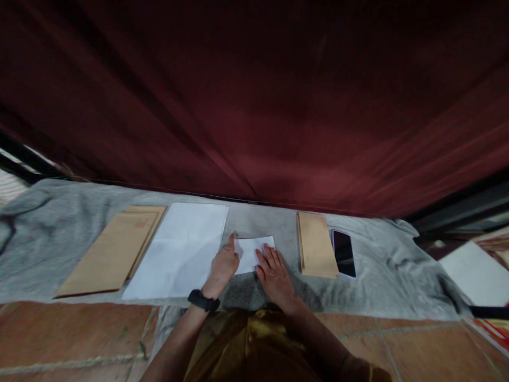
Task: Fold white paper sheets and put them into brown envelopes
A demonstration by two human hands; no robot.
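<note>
A small folded white paper (pixel 250 250) lies on the grey cloth (pixel 59 233) in front of me. My left hand (pixel 223 265), with a black watch on the wrist, presses its extended index finger on the paper's upper left corner while the other fingers are curled. My right hand (pixel 274 273) lies flat with fingers stretched out on the paper's lower right part.
A stack of white sheets (pixel 178 249) lies left of the hands, with brown envelopes (pixel 113 252) further left. Another pile of brown envelopes (pixel 316 244) and a dark phone (pixel 343 252) lie to the right. A dark red curtain (pixel 254 106) hangs behind. Tiled floor (pixel 71 334) is below.
</note>
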